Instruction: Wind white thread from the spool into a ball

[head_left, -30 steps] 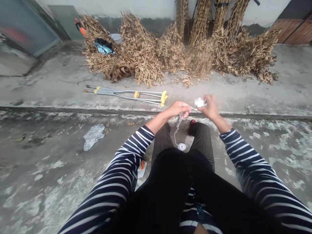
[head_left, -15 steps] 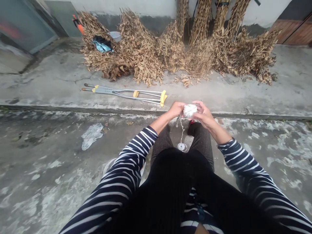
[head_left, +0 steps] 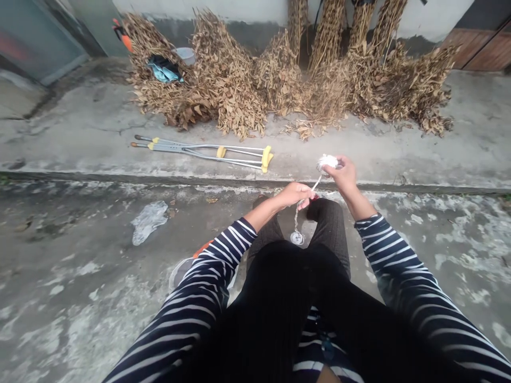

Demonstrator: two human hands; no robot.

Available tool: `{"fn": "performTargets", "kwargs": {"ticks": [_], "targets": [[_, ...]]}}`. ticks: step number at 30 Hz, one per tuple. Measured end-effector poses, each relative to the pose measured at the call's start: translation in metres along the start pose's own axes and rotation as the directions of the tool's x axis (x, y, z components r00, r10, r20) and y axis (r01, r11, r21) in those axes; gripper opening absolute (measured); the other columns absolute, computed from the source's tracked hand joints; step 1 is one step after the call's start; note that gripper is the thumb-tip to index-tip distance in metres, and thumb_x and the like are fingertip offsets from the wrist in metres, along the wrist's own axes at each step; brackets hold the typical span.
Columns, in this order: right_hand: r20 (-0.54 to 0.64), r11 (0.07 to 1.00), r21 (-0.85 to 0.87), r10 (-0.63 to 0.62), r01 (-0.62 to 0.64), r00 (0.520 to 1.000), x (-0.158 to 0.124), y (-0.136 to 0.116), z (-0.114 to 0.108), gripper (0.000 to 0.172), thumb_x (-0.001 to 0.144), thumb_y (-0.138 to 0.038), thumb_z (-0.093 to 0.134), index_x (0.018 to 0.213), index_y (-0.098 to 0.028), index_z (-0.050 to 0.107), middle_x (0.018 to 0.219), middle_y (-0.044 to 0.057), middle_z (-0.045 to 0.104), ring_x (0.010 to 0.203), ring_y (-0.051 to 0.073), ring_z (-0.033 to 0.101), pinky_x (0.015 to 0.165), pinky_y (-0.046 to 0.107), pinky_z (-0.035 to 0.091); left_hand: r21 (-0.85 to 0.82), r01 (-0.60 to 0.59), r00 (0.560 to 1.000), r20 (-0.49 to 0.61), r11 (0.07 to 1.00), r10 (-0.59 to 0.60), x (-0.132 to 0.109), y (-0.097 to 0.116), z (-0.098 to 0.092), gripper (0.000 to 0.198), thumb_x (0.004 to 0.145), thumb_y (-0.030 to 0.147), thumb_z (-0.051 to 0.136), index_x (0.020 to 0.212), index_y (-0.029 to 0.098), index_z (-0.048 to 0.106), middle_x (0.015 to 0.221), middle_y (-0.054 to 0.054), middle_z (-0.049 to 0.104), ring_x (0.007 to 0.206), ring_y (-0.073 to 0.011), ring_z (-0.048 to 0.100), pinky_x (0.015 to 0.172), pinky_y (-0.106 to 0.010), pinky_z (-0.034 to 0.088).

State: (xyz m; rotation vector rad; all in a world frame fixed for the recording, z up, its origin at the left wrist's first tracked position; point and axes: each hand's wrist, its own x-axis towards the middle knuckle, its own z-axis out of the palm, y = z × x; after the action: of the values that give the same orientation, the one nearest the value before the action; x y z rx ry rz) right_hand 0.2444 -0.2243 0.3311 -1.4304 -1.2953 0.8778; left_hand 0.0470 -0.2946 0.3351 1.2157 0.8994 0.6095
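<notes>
Ball (head_left: 327,161) ×1, wht, was gripped in my R hand (head_left: 344,174); L hand (head_left: 294,195) pinched its cord (head_left: 317,182); 2 crutches (head_left: 221,152) lay left of ball.

Crutches (head_left: 187,149) are lying on the step (head_left: 91,143), left of that ball of string (head_left: 326,161) in the right hand (head_left: 345,174). Plant bundles (head_left: 227,80) sit behind them by the wall (head_left: 243,9). Plastic bag (head_left: 149,221)'s on the ground (head_left: 423,239) off left, and I spot a disc (head_left: 296,238) between the person's legs (head_left: 329,231).

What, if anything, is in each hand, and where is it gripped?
The right hand holds the white ball by its right side; the left hand pinches the white strand partway along, between the ball and the round white piece below.
</notes>
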Motion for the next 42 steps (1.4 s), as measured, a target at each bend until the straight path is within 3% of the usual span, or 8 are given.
{"fn": "performTargets", "kwargs": {"ticks": [4, 14, 20, 24, 30, 35, 39, 42], "targets": [[0.088, 0.987, -0.161, 0.001, 0.013, 0.996, -0.011, 0.022, -0.002, 0.053, 0.049, -0.039, 0.084, 0.093, -0.021, 0.061, 0.086, 0.001, 0.065, 0.070, 0.017, 0.058, 0.072, 0.035, 0.053, 0.075, -0.051, 0.998, 0.044, 0.996, 0.048, -0.006, 0.024, -0.014, 0.026, 0.095, 0.022, 0.066, 0.073, 0.010, 0.065, 0.048, 0.000, 0.062, 0.036, -0.0057, 0.050, 0.046, -0.017, 0.037], [0.494, 0.959, 0.232, 0.031, -0.165, 0.869, -0.075, -0.013, 0.009, 0.051, 0.050, -0.024, 0.086, 0.099, -0.024, 0.068, 0.091, -0.002, 0.072, 0.083, 0.019, 0.065, 0.083, 0.035, 0.056, 0.233, -0.123, 0.992, 0.027, 0.965, 0.120, 0.026, 0.058, -0.053, 0.034, 0.093, 0.020, 0.071, 0.062, 0.008, 0.065, 0.046, -0.002, 0.060, 0.036, -0.0060, 0.048, 0.046, -0.019, 0.036], [0.399, 0.869, 0.403, 0.117, -0.288, 0.909, -0.062, -0.035, -0.001, 0.044, 0.055, -0.032, 0.089, 0.091, -0.024, 0.066, 0.089, 0.001, 0.074, 0.079, 0.021, 0.068, 0.071, 0.037, 0.060, 0.079, -0.111, 0.988, -0.103, 0.991, 0.119, 0.029, 0.029, -0.028, 0.041, 0.100, 0.026, 0.062, 0.061, 0.012, 0.058, 0.042, 0.002, 0.055, 0.033, -0.0064, 0.046, 0.044, -0.019, 0.034], [0.212, 0.896, 0.406, 0.098, -0.179, 0.972, -0.035, -0.028, 0.002, 0.044, 0.059, -0.040, 0.085, 0.090, -0.024, 0.059, 0.090, 0.002, 0.072, 0.079, 0.020, 0.067, 0.074, 0.037, 0.059, 0.051, -0.044, 0.998, -0.034, 0.998, 0.046, 0.020, 0.007, -0.007, 0.032, 0.101, 0.020, 0.057, 0.071, 0.011, 0.061, 0.046, 0.000, 0.061, 0.035, -0.0072, 0.050, 0.046, -0.019, 0.038], [-0.047, 0.997, -0.054, -0.062, 0.059, 0.997, 0.006, -0.004, -0.007, 0.048, 0.048, -0.030, 0.086, 0.086, -0.023, 0.056, 0.077, -0.002, 0.064, 0.072, 0.018, 0.059, 0.072, 0.034, 0.052, 0.167, -0.023, 0.999, 0.028, 0.986, 0.018, 0.003, 0.016, -0.010, 0.027, 0.099, 0.021, 0.061, 0.074, 0.010, 0.062, 0.050, 0.000, 0.063, 0.038, -0.0069, 0.053, 0.047, -0.017, 0.040], [0.267, 0.987, -0.155, 0.006, 0.036, 0.964, -0.013, 0.000, -0.003, 0.042, 0.047, -0.021, 0.079, 0.085, -0.021, 0.062, 0.073, -0.005, 0.061, 0.066, 0.015, 0.053, 0.066, 0.029, 0.042, 0.227, -0.086, 0.996, 0.032, 0.970, 0.081, 0.006, 0.052, -0.036, 0.027, 0.094, 0.020, 0.067, 0.069, 0.010, 0.065, 0.047, -0.001, 0.062, 0.038, -0.0071, 0.052, 0.047, -0.018, 0.040], [0.621, 0.997, 0.051, 0.011, -0.055, 0.784, -0.041, -0.018, 0.001, 0.041, 0.050, -0.017, 0.077, 0.089, -0.021, 0.066, 0.078, -0.004, 0.066, 0.070, 0.015, 0.056, 0.068, 0.028, 0.045, 0.275, -0.148, 0.988, 0.080, 0.950, 0.131, 0.017, 0.068, -0.051, 0.032, 0.091, 0.021, 0.070, 0.062, 0.009, 0.067, 0.049, -0.003, 0.062, 0.039, -0.0068, 0.052, 0.047, -0.019, 0.039], [0.693, 0.939, 0.235, 0.018, -0.250, 0.721, -0.053, -0.033, -0.004, 0.041, 0.056, -0.022, 0.081, 0.095, -0.021, 0.068, 0.086, -0.001, 0.070, 0.074, 0.017, 0.062, 0.068, 0.030, 0.051, 0.247, -0.169, 0.985, 0.058, 0.954, 0.160, 0.022, 0.066, -0.055, 0.035, 0.089, 0.025, 0.074, 0.059, 0.010, 0.065, 0.047, -0.002, 0.061, 0.040, -0.0065, 0.052, 0.049, -0.019, 0.040]]}}
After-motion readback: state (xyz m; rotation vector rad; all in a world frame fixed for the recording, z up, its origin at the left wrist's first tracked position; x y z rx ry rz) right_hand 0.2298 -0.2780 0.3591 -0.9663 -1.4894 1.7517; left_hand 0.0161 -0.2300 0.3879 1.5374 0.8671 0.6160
